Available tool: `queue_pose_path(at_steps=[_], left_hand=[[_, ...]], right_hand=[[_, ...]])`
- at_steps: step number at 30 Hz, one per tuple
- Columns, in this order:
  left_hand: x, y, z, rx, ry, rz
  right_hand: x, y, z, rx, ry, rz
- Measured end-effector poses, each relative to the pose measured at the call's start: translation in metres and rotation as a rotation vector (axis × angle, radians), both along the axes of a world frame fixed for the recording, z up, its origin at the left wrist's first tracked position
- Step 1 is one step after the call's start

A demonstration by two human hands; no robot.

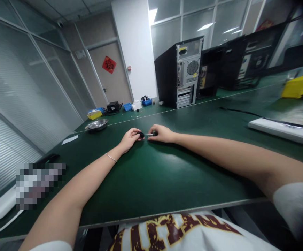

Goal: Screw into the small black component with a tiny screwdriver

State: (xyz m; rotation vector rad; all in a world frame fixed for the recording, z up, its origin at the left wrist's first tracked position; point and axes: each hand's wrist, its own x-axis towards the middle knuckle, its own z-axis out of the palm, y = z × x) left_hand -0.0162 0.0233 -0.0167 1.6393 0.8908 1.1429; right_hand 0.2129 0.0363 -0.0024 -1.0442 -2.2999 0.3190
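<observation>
While the left hand (129,140) pinches a small black part (141,134) at centre frame and the right hand (163,134) curls closed around a dark-handled tool with a slim metal shaft (149,134), both above the glossy green desk (151,184), steady bracing and straight shaft alignment appear advisable.

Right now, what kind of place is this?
Probably an electronics workshop: a black-and-silver computer tower stands on a long green worktable, and the right hand holds a black-handled metal tool.
</observation>
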Motion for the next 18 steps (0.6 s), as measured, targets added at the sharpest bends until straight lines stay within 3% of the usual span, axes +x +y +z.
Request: queue_pose_path(at_steps=[5,11,18], left_hand=[[0.002,-0.004,0.004,-0.041,-0.078,-0.031],[0.007,-0.012,0.009,-0.114,-0.103,-0.169],[0.006,-0.009,0.006,-0.176,-0.104,-0.180]], right_hand=[[-0.001,-0.004,-0.002,0.089,0.286,0.147],[-0.002,-0.011,0.002,0.111,0.324,0.203],[-0.001,-0.013,0.001,0.130,0.308,0.245]])
